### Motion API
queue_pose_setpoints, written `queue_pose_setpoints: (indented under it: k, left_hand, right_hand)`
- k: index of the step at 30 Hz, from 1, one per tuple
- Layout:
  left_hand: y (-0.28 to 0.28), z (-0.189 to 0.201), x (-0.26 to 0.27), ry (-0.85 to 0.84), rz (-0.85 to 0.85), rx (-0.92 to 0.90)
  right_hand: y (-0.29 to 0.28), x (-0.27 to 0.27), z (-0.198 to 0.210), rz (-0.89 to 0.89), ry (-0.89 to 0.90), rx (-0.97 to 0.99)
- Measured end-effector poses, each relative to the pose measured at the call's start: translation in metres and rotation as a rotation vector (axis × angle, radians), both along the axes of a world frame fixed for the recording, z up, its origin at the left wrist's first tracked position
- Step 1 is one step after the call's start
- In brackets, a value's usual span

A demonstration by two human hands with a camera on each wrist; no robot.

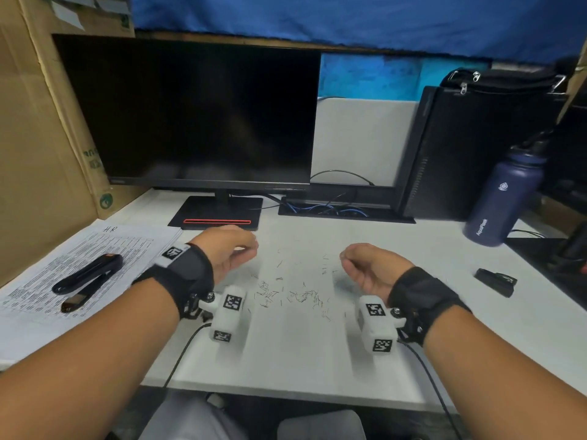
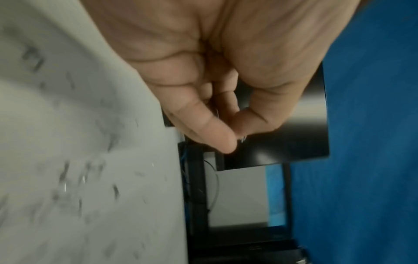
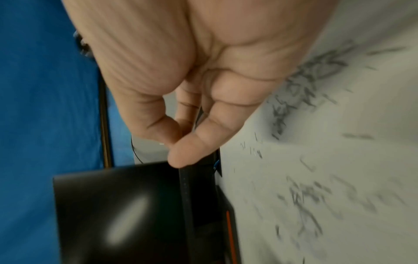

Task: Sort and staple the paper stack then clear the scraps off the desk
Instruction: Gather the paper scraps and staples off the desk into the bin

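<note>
Several loose staples (image 1: 292, 293) lie scattered on the white desk (image 1: 317, 360) between my hands. My left hand (image 1: 251, 249) hovers above their left side with fingers curled; in the left wrist view the left hand (image 2: 236, 141) pinches a small staple (image 2: 243, 138) between thumb and finger. Over the right side my right hand (image 1: 344, 258) is curled too, and the right wrist view shows this hand (image 3: 178, 144) with thumb pressed to forefinger on a tiny pale sliver. A printed paper stack (image 1: 139, 246) lies at the left with a black stapler (image 1: 85, 277) on it.
A dark monitor (image 1: 197, 115) stands behind the hands, with a cable tray and a black PC tower (image 1: 460, 147) to its right. A navy bottle (image 1: 505, 198) and a small black tool (image 1: 495, 281) sit at the right. Cardboard (image 1: 31, 154) walls the left side.
</note>
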State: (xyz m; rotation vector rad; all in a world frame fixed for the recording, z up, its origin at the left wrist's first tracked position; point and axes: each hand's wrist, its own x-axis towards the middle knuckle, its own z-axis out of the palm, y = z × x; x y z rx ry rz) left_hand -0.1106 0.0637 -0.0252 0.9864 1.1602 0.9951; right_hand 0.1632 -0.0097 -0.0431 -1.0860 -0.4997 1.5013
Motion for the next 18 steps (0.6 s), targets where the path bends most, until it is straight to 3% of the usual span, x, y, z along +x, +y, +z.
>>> queue_pose_setpoints:
  k: [3,8,13,15,17,18]
  left_hand:
    - [-0.031,-0.002,-0.002,-0.359,0.023,-0.139]
    - [-0.106,-0.014,0.001,-0.829,-0.232,-0.305]
    - [-0.183,-0.049,0.023,-0.870,-0.354,-0.483]
    - [-0.198,-0.066,0.027,-0.858,-0.534,-0.532]
    - [-0.208,-0.076,0.038,-0.760,-0.625,-0.449]
    - [-0.211,-0.090,0.041,-0.762,-0.595,-0.391]
  right_hand:
    - [-0.028,-0.001,-0.005,-0.024,0.233,0.006]
    - [-0.080,-0.007,-0.019,0.159,0.487,0.071]
    - [-0.140,-0.017,-0.046,0.393,0.542,0.025]
    - [-0.159,-0.017,-0.063,0.576,0.538,0.008]
    - [-0.165,-0.021,-0.081,0.681,0.343,0.013]
    - [-0.166,-0.025,-0.094,0.718,0.114,0.033]
